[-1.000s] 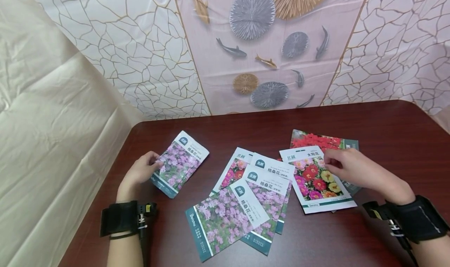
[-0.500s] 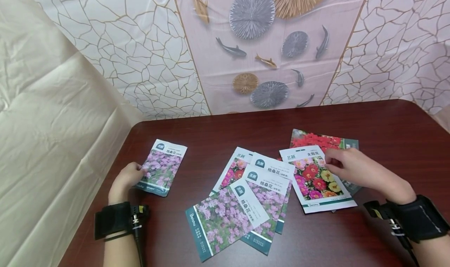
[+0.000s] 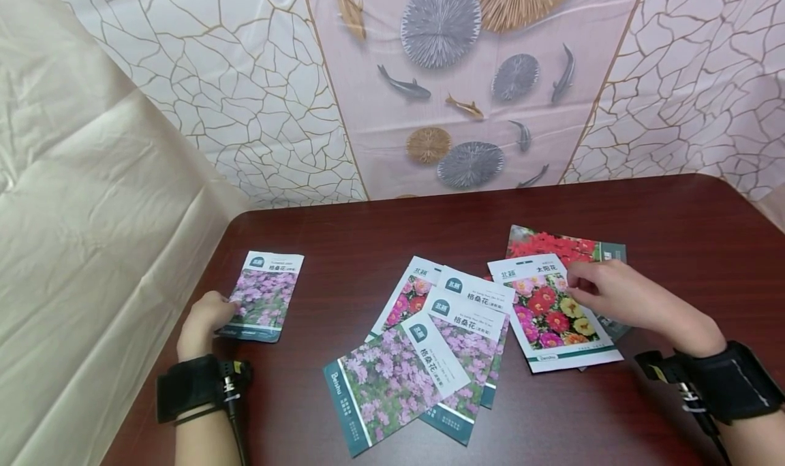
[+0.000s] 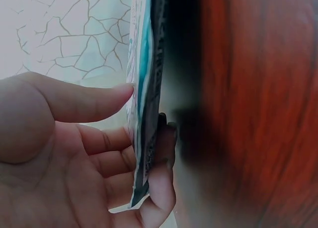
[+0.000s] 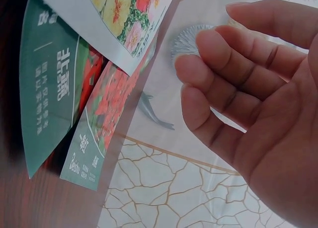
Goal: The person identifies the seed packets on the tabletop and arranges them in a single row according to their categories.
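Purple-flower packet (image 3: 264, 296) sits at ten o'clock from the fanned packets (image 3: 392, 384), pinched by the left hand (image 3: 205, 319), thumb on its face, fingers behind; a light, level grip should spare it creases. At two o'clock, the right hand (image 3: 613, 294), loosely curled, grips nothing.

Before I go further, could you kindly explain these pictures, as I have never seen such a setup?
There is no machine here, only a bare-handed person. The widest view comes from a camera on the head, looking forward and down; the others come from a camera on each wrist. On the dark reddish-brown table lie three purple-flowered seed packets overlapping a pink-and-red-flowered packet, and, further right, a multicoloured-flower packet partly covering red-flowered packets. The left hand holds another purple-flowered packet between thumb and fingers. The right hand is near the right group, holding nothing.
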A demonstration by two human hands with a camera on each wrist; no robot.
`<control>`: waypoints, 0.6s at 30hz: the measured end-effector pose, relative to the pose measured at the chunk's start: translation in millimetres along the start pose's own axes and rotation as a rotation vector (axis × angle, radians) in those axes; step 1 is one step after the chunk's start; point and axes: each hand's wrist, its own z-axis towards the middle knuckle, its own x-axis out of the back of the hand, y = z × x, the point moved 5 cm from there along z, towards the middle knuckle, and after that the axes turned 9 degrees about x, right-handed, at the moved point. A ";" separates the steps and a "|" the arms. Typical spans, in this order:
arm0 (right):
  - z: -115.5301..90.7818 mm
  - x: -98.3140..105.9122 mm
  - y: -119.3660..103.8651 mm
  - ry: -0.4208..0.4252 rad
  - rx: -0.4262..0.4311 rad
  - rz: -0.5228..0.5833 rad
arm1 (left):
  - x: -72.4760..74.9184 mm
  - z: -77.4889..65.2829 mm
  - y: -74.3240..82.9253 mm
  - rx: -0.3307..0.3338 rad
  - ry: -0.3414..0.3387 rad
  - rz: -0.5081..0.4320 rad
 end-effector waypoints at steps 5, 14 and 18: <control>0.0 -1.0 0.8 -0.007 -0.003 0.000 | 2.4 2.0 -8.2 0.029 0.016 -0.004; -0.1 -1.7 1.7 -0.031 -0.029 0.001 | 8.2 -1.1 -7.8 -0.010 0.061 0.075; -0.1 -1.8 2.4 -0.035 -0.037 0.004 | 9.6 -4.9 -4.5 -0.047 0.067 0.093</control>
